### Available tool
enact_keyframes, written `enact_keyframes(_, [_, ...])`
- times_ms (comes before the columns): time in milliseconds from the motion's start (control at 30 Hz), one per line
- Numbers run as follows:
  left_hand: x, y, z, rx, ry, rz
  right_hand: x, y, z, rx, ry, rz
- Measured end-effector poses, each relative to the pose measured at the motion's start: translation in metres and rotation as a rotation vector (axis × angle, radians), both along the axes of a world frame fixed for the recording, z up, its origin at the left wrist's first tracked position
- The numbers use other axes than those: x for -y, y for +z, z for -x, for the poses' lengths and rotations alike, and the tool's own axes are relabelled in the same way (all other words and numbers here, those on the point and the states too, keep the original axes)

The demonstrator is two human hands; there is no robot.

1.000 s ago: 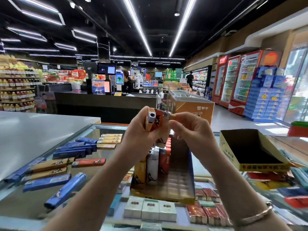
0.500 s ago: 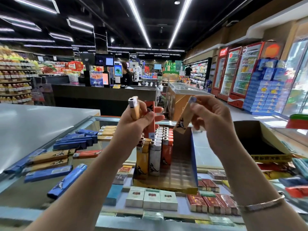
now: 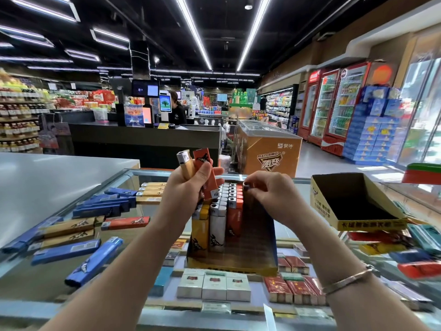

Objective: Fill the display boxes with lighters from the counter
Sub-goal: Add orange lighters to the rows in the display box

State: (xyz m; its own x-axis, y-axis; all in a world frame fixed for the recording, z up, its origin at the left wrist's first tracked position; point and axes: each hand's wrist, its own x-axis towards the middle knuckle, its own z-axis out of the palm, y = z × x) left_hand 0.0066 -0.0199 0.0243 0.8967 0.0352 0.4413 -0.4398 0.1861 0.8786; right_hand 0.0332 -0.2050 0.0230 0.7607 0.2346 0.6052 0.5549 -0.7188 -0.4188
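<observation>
A display box (image 3: pixel 253 259) stands on the glass counter, its left part packed with upright yellow, white and orange lighters (image 3: pixel 220 211). My left hand (image 3: pixel 188 187) grips a tan lighter (image 3: pixel 185 164) and an orange lighter (image 3: pixel 206 173) above the box. My right hand (image 3: pixel 269 191) pinches the top of a lighter (image 3: pixel 247 187) standing at the right end of the back row in the box. Loose blue, tan and orange lighters (image 3: pixel 78 231) lie on the counter to the left. A second display box (image 3: pixel 355 204), with nothing visible inside, sits to the right.
Cigarette packs (image 3: pixel 213 285) lie under the glass counter (image 3: pixel 133 235). More loose lighters (image 3: pixel 405 249) are scattered at the right under the second box. A grey counter top (image 3: pixel 47 185) lies at the left. A checkout desk with a person is behind.
My right hand took one lighter from my left hand, moved it down and now sets it upright in the box's back row. My left hand has dropped slightly, keeping two lighters.
</observation>
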Motion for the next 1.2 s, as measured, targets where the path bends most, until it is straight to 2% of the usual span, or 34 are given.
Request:
enact_keyframes(200, [0.002, 0.001, 0.003, -0.007, -0.017, 0.035, -0.002, -0.007, 0.001, 0.003, -0.058, -0.008])
enact_keyframes(400, [0.0, -0.001, 0.0, 0.012, 0.016, -0.013, -0.008, -0.009, -0.002, 0.176, -0.19, 0.194])
enact_keyframes(500, [-0.001, 0.0, 0.001, 0.07, 0.024, -0.036, -0.005, -0.009, -0.002, 0.187, -0.226, 0.254])
enact_keyframes(567, [-0.001, 0.002, 0.001, 0.158, 0.056, -0.056, -0.005, -0.005, 0.0, 0.186, -0.188, 0.119])
enact_keyframes(700, [-0.002, 0.004, 0.001, 0.319, 0.148, -0.132, -0.009, 0.012, 0.013, 0.234, -0.009, -0.3])
enact_keyframes(767, [-0.002, 0.003, 0.002, 0.366, 0.165, -0.239, -0.013, 0.017, 0.02, 0.217, 0.087, -0.393])
enact_keyframes(833, [0.0, 0.002, 0.003, 0.378, 0.143, -0.281, -0.018, 0.02, 0.025, 0.169, 0.18, -0.396])
enact_keyframes(967, [0.002, 0.005, 0.006, 0.336, 0.052, -0.15, -0.029, 0.016, 0.029, 0.034, 0.287, -0.295])
enact_keyframes(1100, [0.001, 0.007, 0.009, 0.09, 0.001, 0.0, -0.038, 0.01, 0.032, 0.038, 0.396, -0.283])
enact_keyframes(1200, [0.003, 0.004, 0.007, -0.015, 0.039, 0.031, -0.042, 0.007, 0.034, 0.066, 0.466, -0.299])
